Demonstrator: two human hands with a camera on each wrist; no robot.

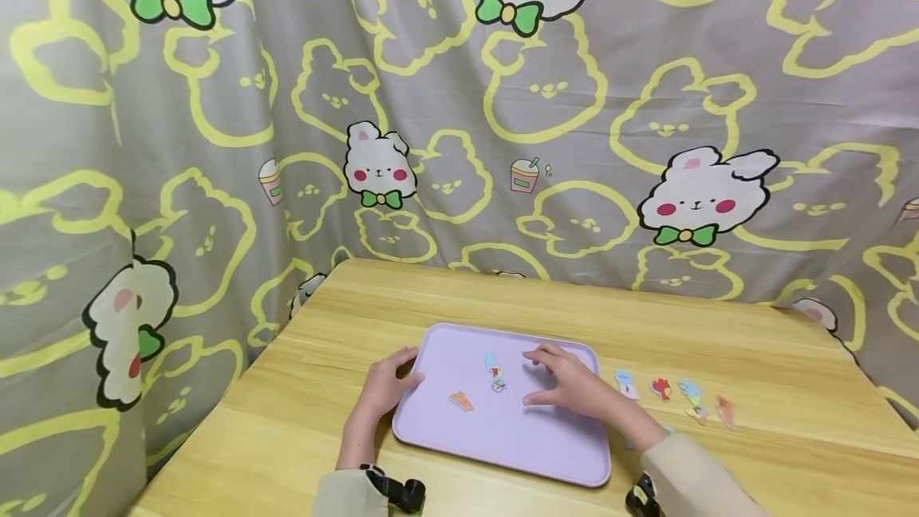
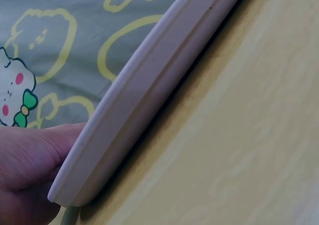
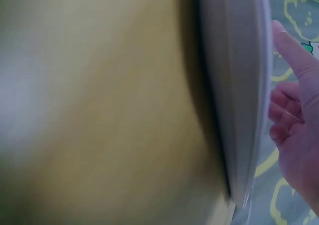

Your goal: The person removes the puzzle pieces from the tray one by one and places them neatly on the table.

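Observation:
A lilac tray (image 1: pixel 502 437) lies on the wooden table, and its pale side wall (image 2: pixel 144 95) fills much of the left wrist view. My left hand (image 1: pixel 384 385) rests at the tray's left edge, thumb over the rim. My right hand (image 1: pixel 570 381) hovers above the tray's right half, thumb and fingers spread apart with nothing between them. Left of it are small flat printed pieces, perhaps puzzle pieces: a light blue one (image 1: pixel 491 360) beside a multicoloured one (image 1: pixel 498 379). Nearer the left hand lies an orange piece (image 1: pixel 462 400).
Right of the tray, several more cutouts lie on the table (image 1: pixel 718 469): a blue and white piece (image 1: pixel 626 384), a red one (image 1: pixel 660 388), a blue and yellow one (image 1: pixel 692 400) and an orange one (image 1: pixel 726 412). A patterned curtain (image 1: pixel 445 102) hangs behind.

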